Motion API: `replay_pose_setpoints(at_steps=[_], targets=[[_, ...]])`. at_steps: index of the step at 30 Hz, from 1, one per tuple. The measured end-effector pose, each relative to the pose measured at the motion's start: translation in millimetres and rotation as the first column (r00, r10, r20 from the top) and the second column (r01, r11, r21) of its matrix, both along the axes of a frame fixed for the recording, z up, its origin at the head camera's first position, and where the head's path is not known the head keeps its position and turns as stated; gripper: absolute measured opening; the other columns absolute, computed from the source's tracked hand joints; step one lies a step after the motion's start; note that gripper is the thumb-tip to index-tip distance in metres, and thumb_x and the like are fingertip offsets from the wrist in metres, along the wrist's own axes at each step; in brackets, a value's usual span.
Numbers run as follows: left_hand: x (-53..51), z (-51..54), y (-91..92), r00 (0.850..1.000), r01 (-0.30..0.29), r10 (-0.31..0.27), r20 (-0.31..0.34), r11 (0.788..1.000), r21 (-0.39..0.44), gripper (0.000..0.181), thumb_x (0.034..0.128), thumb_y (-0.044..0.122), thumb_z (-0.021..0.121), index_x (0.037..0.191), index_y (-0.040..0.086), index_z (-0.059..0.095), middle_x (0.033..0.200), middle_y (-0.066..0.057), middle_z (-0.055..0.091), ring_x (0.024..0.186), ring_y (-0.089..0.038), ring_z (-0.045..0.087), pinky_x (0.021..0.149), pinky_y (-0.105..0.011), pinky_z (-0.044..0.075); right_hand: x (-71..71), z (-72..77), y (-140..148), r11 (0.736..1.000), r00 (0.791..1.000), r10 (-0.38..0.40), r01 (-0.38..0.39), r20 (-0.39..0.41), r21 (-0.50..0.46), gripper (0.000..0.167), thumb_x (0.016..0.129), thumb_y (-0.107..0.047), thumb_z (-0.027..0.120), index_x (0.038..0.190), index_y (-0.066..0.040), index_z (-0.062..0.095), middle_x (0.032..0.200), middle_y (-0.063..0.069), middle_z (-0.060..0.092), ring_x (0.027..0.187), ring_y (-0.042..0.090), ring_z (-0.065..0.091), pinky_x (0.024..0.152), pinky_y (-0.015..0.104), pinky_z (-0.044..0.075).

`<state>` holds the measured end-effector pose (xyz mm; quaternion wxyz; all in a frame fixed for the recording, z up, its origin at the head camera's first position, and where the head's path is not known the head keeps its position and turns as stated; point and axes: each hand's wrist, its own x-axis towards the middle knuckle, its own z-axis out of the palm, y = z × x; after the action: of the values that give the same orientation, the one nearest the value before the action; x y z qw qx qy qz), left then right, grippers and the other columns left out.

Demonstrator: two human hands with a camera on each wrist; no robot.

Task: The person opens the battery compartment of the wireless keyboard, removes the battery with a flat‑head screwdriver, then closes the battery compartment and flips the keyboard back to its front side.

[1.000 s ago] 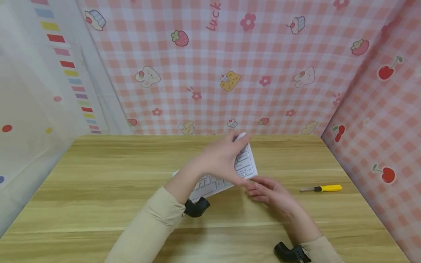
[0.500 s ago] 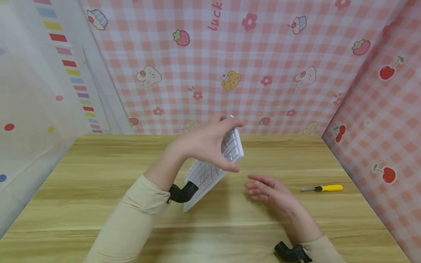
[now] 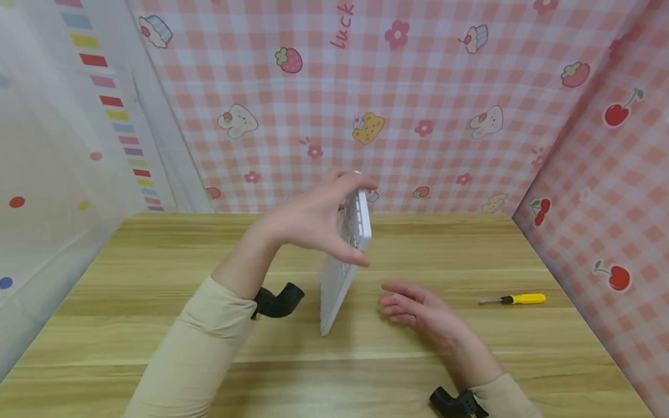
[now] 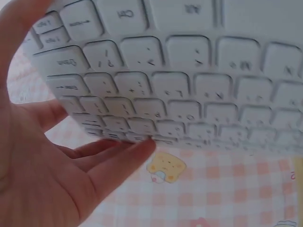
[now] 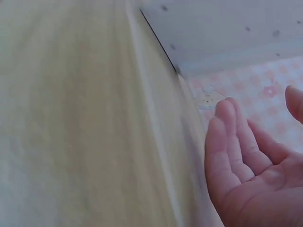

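A white keyboard (image 3: 337, 284) stands tilted up on edge above the table, its keys turned to the left. My left hand (image 3: 310, 220) grips its upper end, thumb on the near edge and fingers over the far one. In the left wrist view the keys (image 4: 177, 56) fill the top, with the left hand (image 4: 42, 170) around one end. Palm up and fingers loosely bent, the right hand (image 3: 420, 310) lies to the right of the keyboard without touching it. The right wrist view shows the keyboard's underside (image 5: 227, 33) beyond the right hand (image 5: 260, 175).
On the right of the wooden table (image 3: 198, 244) lies a screwdriver (image 3: 525, 298) with a yellow handle, its tip pointing left. A pink checked cloth (image 3: 324, 87) hangs behind the table, and more cloth covers both sides.
The left hand has moved left and up, turning the keyboard from lying at a slant to nearly upright. The right hand no longer meets the keyboard's corner and has shifted slightly left.
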<state>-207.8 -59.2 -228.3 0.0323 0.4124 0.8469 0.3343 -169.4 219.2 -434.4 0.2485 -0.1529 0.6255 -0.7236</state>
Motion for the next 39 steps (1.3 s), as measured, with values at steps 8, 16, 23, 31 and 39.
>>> replay_pose_setpoints(at_steps=[8, 16, 23, 31, 39], targets=[[-4.0, -12.8, -8.9, 0.999, 0.039, -0.046, 0.030, 0.977, 0.212, 0.100, 0.0639, 0.021, 0.094, 0.145, 0.005, 0.039, 0.140, -0.014, 0.037, 0.128, -0.027, 0.044, 0.102, -0.034, 0.045, 2.6, -2.3, -11, 0.999, 0.998, 0.041, -0.040, 0.051, -0.014, 0.062, 0.106, -0.015, 0.048, 0.149, 0.016, 0.016, 0.144, 0.037, 0.039, 0.125, 0.033, 0.054, 0.104, 0.042, 0.043], [-8.6, -21.1, -11.0, 0.999, 0.041, -0.050, 0.012, 0.917, 0.397, 0.099, 0.0618, 0.008, 0.094, 0.144, 0.002, 0.039, 0.142, -0.015, 0.034, 0.128, -0.031, 0.046, 0.101, -0.035, 0.046, 0.0, -3.3, -18, 0.997, 0.994, 0.052, -0.046, 0.098, -0.065, 0.066, 0.107, -0.019, 0.046, 0.152, 0.012, 0.009, 0.149, 0.035, 0.032, 0.128, 0.031, 0.052, 0.105, 0.043, 0.042], [-8.6, -24.4, -13.4, 0.998, 0.035, -0.059, 0.034, 0.874, 0.485, 0.099, 0.0617, 0.003, 0.093, 0.146, 0.003, 0.040, 0.142, -0.012, 0.036, 0.126, -0.029, 0.049, 0.101, -0.035, 0.046, -1.4, -6.0, -20, 0.995, 0.985, 0.044, -0.029, 0.165, -0.097, 0.065, 0.107, -0.018, 0.044, 0.154, 0.008, 0.007, 0.142, 0.031, 0.044, 0.121, 0.030, 0.058, 0.100, 0.042, 0.047], [-8.7, -31.9, -22.2, 0.999, 0.003, -0.024, 0.036, 0.863, 0.505, 0.101, 0.0636, 0.002, 0.091, 0.149, 0.005, 0.037, 0.144, -0.010, 0.038, 0.125, -0.028, 0.050, 0.102, -0.037, 0.045, -1.6, -6.4, -17, 0.997, 0.994, -0.012, 0.021, 0.112, -0.076, 0.066, 0.105, -0.017, 0.050, 0.151, 0.013, 0.013, 0.121, 0.009, 0.063, 0.112, 0.023, 0.063, 0.094, 0.036, 0.051], [-10.6, -39.5, -35.3, 0.999, 0.029, -0.018, -0.027, 0.876, 0.482, 0.109, 0.0621, 0.001, 0.091, 0.153, 0.001, 0.031, 0.141, -0.015, 0.042, 0.121, -0.024, 0.049, 0.107, -0.037, 0.040, 0.8, -6.1, -11, 0.985, 0.984, -0.169, 0.171, 0.058, -0.029, 0.056, 0.104, -0.009, 0.049, 0.147, 0.018, 0.023, 0.107, -0.003, 0.065, 0.094, 0.008, 0.063, 0.079, 0.024, 0.053]])
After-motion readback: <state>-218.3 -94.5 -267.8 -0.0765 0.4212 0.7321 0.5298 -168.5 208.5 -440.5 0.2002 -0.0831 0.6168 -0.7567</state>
